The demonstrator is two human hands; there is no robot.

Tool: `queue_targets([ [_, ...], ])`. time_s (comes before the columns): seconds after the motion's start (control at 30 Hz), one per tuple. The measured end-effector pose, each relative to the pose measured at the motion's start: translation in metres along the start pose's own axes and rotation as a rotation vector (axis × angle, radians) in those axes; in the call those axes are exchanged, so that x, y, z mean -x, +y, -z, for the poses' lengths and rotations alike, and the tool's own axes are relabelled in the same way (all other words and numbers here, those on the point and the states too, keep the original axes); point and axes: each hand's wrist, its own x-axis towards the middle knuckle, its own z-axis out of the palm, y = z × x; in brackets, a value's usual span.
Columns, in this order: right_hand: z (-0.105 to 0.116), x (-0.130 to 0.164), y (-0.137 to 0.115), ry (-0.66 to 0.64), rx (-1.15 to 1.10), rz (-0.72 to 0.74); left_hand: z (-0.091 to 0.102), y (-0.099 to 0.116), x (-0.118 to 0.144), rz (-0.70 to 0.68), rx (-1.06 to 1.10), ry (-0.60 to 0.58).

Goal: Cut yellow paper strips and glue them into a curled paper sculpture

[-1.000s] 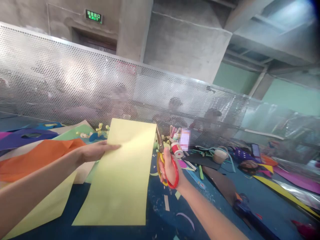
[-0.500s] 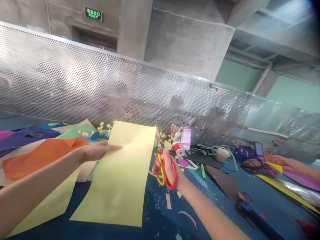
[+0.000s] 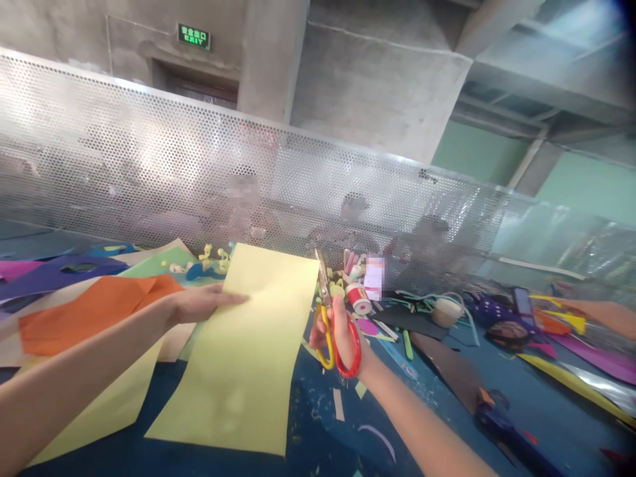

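Since a second ago your right hand [image 3: 340, 331] has drifted slightly right and down with the scissors [image 3: 334, 324], fingers closed through the red and yellow handle loops, blades pointing up just beside the right edge of the yellow sheet [image 3: 253, 351]. Your left hand [image 3: 199, 305] pinches that sheet at its left edge, thumb on top, holding its far end raised while its near end rests on the blue table [image 3: 521, 397]. Orange paper [image 3: 84, 308] lies under your left forearm. Behind the scissors, a small cluster of pens [image 3: 348, 260] stands upright; whatever holds them is hidden. A round tape roll [image 3: 446, 311] sits further right among scraps.
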Motion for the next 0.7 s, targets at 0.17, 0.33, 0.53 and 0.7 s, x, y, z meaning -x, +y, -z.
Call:
queue_targets([
  [0.17, 0.002, -0.006, 0.009, 0.002, 0.021, -0.029, 0.002, -0.001, -0.002, 0.011, -0.012, 0.005],
  [0.33, 0.002, -0.009, 0.017, 0.031, 0.044, -0.026, 0.005, 0.001, 0.0, 0.0, -0.009, 0.025],
  [0.53, -0.002, 0.004, 0.003, -0.135, 0.483, 0.129, 0.021, 0.009, 0.007, -0.02, -0.081, 0.179],
  [0.7, 0.009, 0.018, -0.031, -0.114, 0.951, 0.259, 0.053, 0.009, 0.015, -0.064, -0.327, 0.311],
])
